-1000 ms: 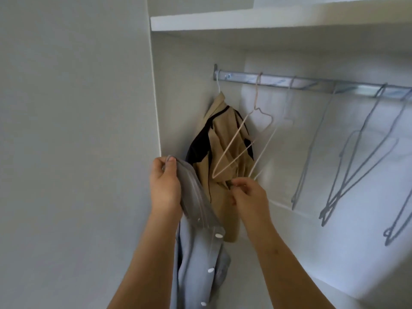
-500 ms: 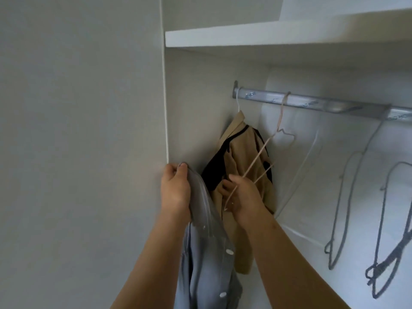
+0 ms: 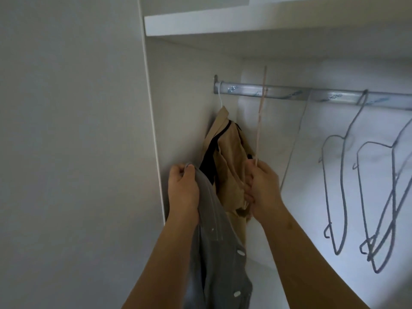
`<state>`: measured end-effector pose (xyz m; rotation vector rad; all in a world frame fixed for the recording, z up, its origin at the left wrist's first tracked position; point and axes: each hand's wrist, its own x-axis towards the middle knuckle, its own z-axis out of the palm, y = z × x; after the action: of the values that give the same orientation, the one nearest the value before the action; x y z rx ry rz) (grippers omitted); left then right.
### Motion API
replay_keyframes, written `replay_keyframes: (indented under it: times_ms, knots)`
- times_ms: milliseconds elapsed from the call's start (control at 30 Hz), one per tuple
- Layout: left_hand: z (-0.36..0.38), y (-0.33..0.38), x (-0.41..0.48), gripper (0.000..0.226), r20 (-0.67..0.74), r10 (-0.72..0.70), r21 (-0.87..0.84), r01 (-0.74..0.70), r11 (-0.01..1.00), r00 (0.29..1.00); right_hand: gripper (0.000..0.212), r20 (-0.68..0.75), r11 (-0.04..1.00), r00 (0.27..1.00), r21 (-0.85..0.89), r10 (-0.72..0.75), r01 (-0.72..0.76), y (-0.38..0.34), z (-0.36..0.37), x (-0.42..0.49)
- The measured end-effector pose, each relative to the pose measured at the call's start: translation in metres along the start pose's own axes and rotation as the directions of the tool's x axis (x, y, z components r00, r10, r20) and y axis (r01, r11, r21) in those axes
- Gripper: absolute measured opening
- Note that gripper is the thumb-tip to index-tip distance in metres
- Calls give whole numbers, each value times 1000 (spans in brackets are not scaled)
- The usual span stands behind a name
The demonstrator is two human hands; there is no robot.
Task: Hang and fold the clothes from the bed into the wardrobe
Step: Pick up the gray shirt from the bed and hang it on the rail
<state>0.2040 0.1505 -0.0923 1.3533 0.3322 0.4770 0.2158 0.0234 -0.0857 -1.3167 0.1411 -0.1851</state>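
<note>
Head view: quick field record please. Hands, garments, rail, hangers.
left hand: grips grey shirt at its top edge; shirt hangs down
right hand: grips lower end of pink hanger
pink hanger: edge-on, top reaches above rail; hooked or not, cannot tell
tan garment: hangs on white hanger at rail's left end
grey hangers: bare, on rail to the right
grey shirt on hanger: not yet
</note>
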Motion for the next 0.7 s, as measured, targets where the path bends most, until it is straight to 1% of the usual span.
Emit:
replay_keyframes:
  times_ms: [100,200,300,400,567,633,700]
  knots:
    - [0,1,4,23,44,-14,-9,15,1000,999,18,-5,995,998,-85,-58,57,2,2,-6]
    - [0,2,6,23,78,-29,-15,31,999,996,18,-31,980,996,-182,-84,77,13,-1,-19]
    - [1,1,0,16,153,-72,3,72,997,986,19,-42,975,993,-199,-109,98,29,-12,-39]
    - [-1,-1,-13,14,213,-92,25,88,996,973,25,-84,970,991,-229,-105,84,39,-26,-61]
    - [-4,-4,-53,13,258,-73,16,71,997,963,26,-162,945,980,-323,-113,55,45,-60,-97]
    - [-3,-7,-74,13,287,-108,-11,116,993,952,26,-160,932,980,-358,-117,53,45,-83,-118]
    - [2,-9,-98,10,334,-185,-6,198,980,924,26,-149,927,983,-373,-105,42,42,-108,-143]
